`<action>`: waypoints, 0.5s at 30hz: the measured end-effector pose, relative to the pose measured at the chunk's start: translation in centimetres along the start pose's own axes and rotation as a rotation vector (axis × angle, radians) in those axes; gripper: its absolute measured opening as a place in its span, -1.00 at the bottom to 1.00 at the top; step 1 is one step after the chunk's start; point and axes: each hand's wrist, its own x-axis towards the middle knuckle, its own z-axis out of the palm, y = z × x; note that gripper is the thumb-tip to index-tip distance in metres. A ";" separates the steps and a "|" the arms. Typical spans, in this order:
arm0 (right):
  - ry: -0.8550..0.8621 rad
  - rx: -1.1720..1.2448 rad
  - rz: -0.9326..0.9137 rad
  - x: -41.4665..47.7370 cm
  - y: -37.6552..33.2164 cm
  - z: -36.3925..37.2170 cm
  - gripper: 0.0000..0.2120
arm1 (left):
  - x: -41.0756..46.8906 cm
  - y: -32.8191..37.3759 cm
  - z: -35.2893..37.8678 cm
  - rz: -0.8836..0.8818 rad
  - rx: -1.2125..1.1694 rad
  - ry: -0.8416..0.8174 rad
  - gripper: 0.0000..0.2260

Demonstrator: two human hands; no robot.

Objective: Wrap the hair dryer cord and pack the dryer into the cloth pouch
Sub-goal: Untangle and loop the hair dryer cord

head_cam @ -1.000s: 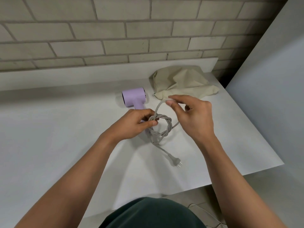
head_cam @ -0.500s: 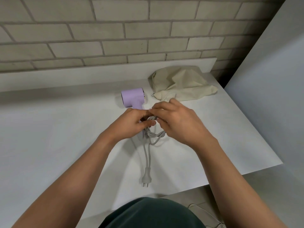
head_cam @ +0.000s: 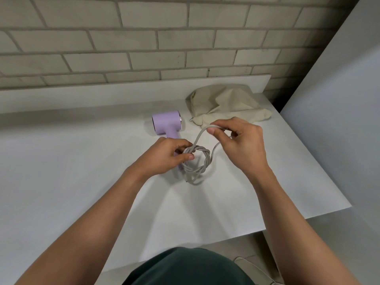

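I am holding the pale grey cord [head_cam: 205,159] in both grips. My left grip [head_cam: 164,157] is clamping on the left side of the coil, thumb and curled fingers pinching the twisted strands close to where they are meeting the dryer's handle. My right grip [head_cam: 243,145] is clamping on a free length of the same cord, thumb and forefinger pinching it and holding it up in an open loop that is rising from the coil toward the pouch.

The cord is looking round and smooth. It is sitting wound into a small ring, its strands twisting over one another like a braid, and the ring's near edge is resting on the white surface [head_cam: 82,171].

The lilac hair dryer [head_cam: 167,123] is lying on the surface just beyond my left grip. Its short barrel is pointing sideways, with a thin metallic band at its right end, and its handle is running toward me under my left fingers.

The cream cloth pouch [head_cam: 226,103] is lying crumpled at the back right of the surface, just beyond my right grip and apart from the dryer.
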 end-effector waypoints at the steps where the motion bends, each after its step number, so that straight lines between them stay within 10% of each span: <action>1: 0.020 0.034 0.037 0.1 -0.1 -0.1 -0.91 | 0.0 0.1 0.0 -0.001 0.000 0.014 -0.98; 5: 0.020 -0.110 0.061 0.1 0.8 0.0 -0.83 | -0.1 0.3 -0.3 -0.011 -0.028 0.027 -0.92; 11: -0.160 -0.399 -0.395 -0.7 -0.1 0.8 -0.60 | -0.2 0.7 -0.3 -0.021 -0.030 -0.026 -0.89; 15: -0.262 -0.540 -0.482 -0.9 0.1 1.9 -0.78 | -0.2 0.8 -0.5 -0.016 -0.048 -0.028 -0.91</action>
